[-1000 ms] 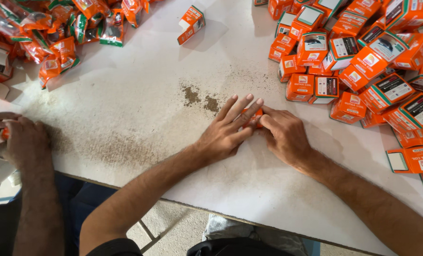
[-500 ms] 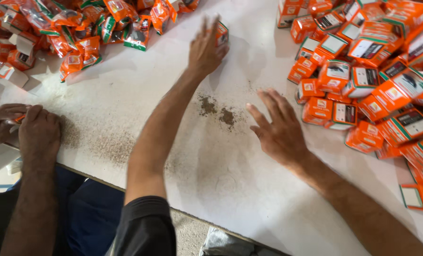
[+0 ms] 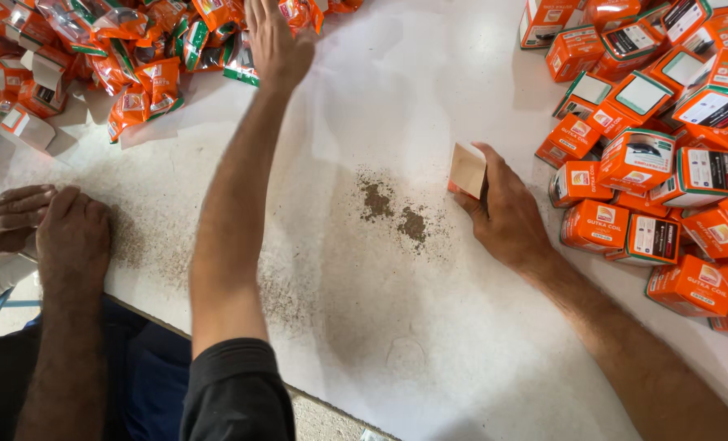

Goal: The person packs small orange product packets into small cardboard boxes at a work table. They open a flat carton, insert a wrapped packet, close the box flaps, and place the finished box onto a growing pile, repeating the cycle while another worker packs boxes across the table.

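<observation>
Covering nearly the whole view, a white table [image 3: 364, 327] is seen from above, its surface dusted with fine brown grit. Along the right edge a large heap of orange boxes [image 3: 666, 122] is piled, some with white or green faces turned up, the nearest ones lying just beside the right wrist. At the upper left a smaller heap of orange pouches [image 3: 135, 49] is spread, mixed with a few open boxes. The left arm, in a dark sleeve, is stretched far across the table, and the left hand [image 3: 276, 41] is laid on the edge of the pouch heap with the fingers spread and bent downward; whether a pouch is actually grasped cannot be told. The right hand [image 3: 507, 216] is rested on the table near the box heap and is closed around a small box [image 3: 467, 170], which is held upright with its pale open flap turned toward the camera. At the lower left edge another person's hands [image 3: 46, 233] are laid together on the table rim. Between the two arms, just left of the held box, two small clumps of brown powder [image 3: 392, 211] are left on the bare surface.
</observation>
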The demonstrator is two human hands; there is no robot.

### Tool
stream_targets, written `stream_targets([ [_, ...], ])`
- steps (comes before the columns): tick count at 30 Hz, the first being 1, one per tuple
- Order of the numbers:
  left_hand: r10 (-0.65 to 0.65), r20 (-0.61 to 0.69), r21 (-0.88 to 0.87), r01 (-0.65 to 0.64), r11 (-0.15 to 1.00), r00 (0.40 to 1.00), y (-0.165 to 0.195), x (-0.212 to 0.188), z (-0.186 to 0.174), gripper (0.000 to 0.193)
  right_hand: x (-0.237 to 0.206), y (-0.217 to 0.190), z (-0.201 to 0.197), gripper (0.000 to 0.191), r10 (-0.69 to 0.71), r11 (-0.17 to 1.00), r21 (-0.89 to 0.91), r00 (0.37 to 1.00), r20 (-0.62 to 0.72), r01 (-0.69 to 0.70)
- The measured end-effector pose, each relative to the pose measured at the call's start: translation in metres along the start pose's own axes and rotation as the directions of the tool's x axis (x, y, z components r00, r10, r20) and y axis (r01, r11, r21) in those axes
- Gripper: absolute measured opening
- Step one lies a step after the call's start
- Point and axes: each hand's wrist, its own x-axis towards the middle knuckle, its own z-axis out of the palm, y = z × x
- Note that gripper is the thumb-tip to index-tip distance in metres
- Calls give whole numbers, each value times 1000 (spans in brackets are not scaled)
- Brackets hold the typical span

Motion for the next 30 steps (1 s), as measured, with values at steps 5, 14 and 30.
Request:
stream_targets([
  [5, 233, 282, 145, -282, 948, 931, 13, -37, 9, 62, -3, 5, 1, 64, -1, 999, 33, 1000, 25, 0],
  [14, 177, 603, -18, -208, 978, 778, 129, -132, -96, 38, -53, -34, -26, 54, -197, 978, 60, 979, -48, 199],
  [30, 631, 87, -497, -515, 698, 771, 266, -249, -140, 50, -145, -34, -60, 55, -28, 982, 186, 997, -76, 42],
])
